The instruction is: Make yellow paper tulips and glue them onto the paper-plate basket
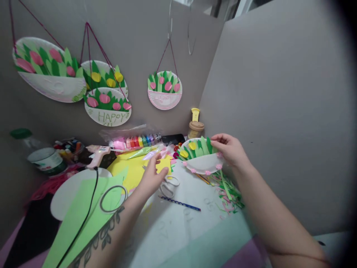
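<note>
Pinched at its upper right edge, a paper plate basket (203,163) with green paper leaves, yellow paper flowers and small pink flowers along its rim is in my right hand (227,149). My left hand (153,173) hovers with fingers apart over yellow paper (131,163), holding nothing that I can see. Just below it, white-handled scissors (169,186) lie on the table, their blades partly hidden by the hand. A dark blue pencil (181,204) rests nearer to me. Under the basket lies a heap of green and pink paper scraps (230,195).
Several finished plate baskets (165,91) hang by strings on the grey wall. At left stand a bottle (46,158) and a pink glue gun (97,154), its cord crossing green paper (80,208). Colourful clay packs (139,141), a phone (173,139) and a lidded cup (196,130) line the back.
</note>
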`<move>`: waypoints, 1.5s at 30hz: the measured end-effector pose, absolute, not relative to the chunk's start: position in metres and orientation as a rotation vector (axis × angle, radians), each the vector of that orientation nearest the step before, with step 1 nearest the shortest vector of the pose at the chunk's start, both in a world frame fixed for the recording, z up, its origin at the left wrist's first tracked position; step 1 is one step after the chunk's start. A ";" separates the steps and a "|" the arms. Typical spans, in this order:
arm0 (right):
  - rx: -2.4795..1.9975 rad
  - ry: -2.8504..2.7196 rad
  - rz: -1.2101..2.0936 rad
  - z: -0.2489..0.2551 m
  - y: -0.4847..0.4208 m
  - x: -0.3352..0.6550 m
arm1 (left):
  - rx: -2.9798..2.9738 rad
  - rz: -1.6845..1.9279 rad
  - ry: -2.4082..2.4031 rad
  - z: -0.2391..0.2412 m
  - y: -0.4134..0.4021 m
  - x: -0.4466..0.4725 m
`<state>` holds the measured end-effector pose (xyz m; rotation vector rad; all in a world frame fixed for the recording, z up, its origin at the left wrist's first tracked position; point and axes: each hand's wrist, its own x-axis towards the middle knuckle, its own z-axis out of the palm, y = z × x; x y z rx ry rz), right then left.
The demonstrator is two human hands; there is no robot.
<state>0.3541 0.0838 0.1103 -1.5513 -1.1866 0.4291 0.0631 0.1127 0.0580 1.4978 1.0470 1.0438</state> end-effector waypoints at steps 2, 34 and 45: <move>-1.492 -1.144 0.370 0.116 0.087 0.333 | 1.419 0.995 1.060 0.040 0.119 0.067; -1.264 -1.358 -0.239 0.091 0.099 0.258 | 1.035 1.046 0.770 0.033 0.137 0.059; -1.363 -1.655 -0.519 0.086 0.095 0.242 | 1.091 0.988 0.889 0.045 0.122 0.063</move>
